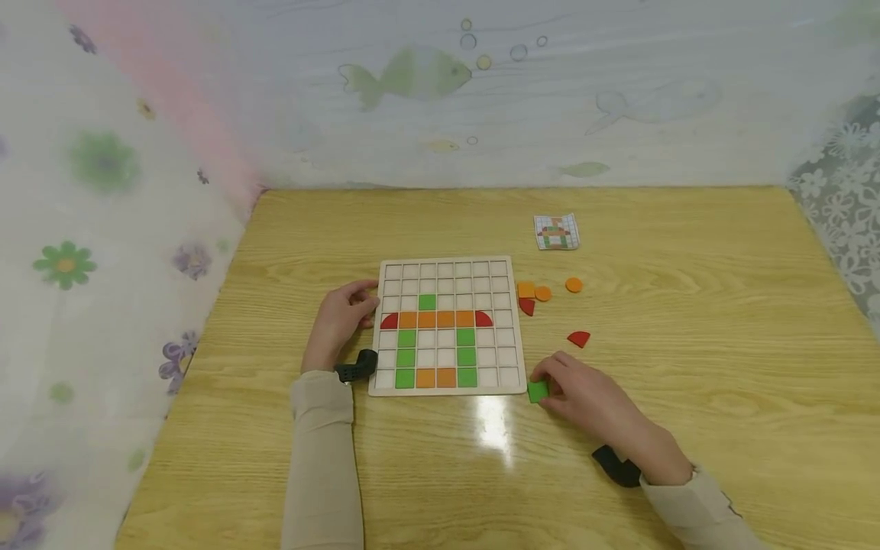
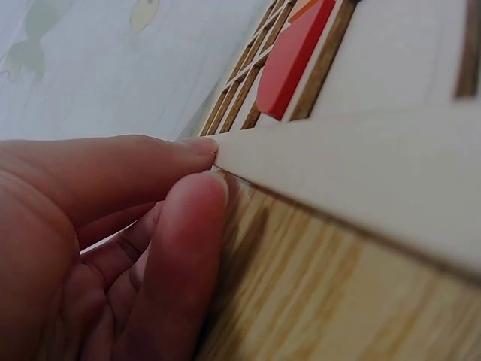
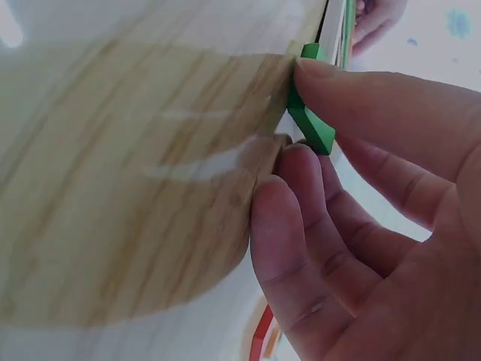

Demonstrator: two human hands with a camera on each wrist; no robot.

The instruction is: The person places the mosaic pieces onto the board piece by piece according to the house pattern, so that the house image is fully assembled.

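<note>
In the head view, a pale wooden grid board (image 1: 502, 336) lies flat on the table, with green squares, orange squares and two red quarter-circles in its cells. My left hand (image 1: 337, 319) rests at the board's left edge, thumb and index fingertips touching its side. Just off the lower right corner, my right hand (image 1: 594, 399) pinches a green square tile (image 1: 538, 392) between thumb and fingers. The right wrist view shows the thumb on the tilted green tile (image 3: 312, 124). A red quarter-circle piece (image 2: 293, 64) sits in the board close to my left fingers.
Right of the board lie an orange square (image 1: 525, 289), two orange discs (image 1: 574, 285) and two loose red quarter-circles (image 1: 580, 338). A small pattern card (image 1: 557, 232) lies farther back on the wooden table (image 1: 687, 305). A wall with fish drawings stands behind it.
</note>
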